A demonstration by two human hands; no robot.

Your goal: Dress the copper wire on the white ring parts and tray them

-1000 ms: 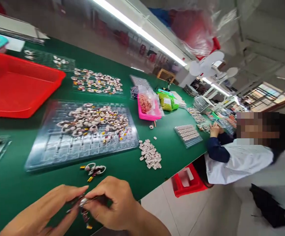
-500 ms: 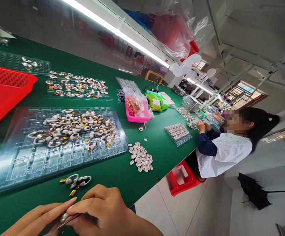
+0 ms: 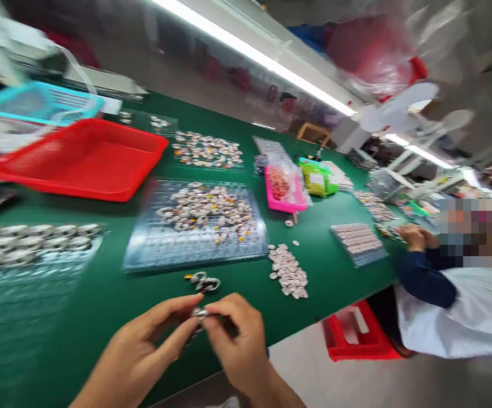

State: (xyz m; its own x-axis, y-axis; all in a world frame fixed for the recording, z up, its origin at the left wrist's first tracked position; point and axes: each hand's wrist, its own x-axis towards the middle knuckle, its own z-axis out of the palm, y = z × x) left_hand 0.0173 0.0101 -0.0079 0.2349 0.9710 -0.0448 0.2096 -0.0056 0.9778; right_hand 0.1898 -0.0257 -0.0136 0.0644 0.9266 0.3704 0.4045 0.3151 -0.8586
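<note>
Both hands meet at a small shiny white earphone part (image 3: 199, 313) above the bench's front edge. My left hand (image 3: 144, 340) is closed on its left side, thumb and forefinger pinching it. My right hand (image 3: 242, 338) pinches the same piece from the right. Something dark shows blurred beneath it, too smeared to name. Just beyond my fingertips lie a few loose ear-hook earphone parts (image 3: 205, 281) with a yellow tab. A clear plastic tray (image 3: 144, 249) farther back carries a heap of similar pieces (image 3: 207, 208). Small pale caps (image 3: 288, 272) lie in a pile to the right.
A red basket (image 3: 97, 164) and a blue basket (image 3: 37, 102) stand left. Below them, a tray (image 3: 37, 306) holds rows of white parts. Behind the caps is a pink bin (image 3: 288, 201). A co-worker (image 3: 436, 289) sits at the right beside a red stool (image 3: 351, 334).
My view has swung left, bringing the baskets and left tray into sight. Both hands now appear higher and nearer the middle. The thin metal tool at my right fingers no longer shows clearly.
</note>
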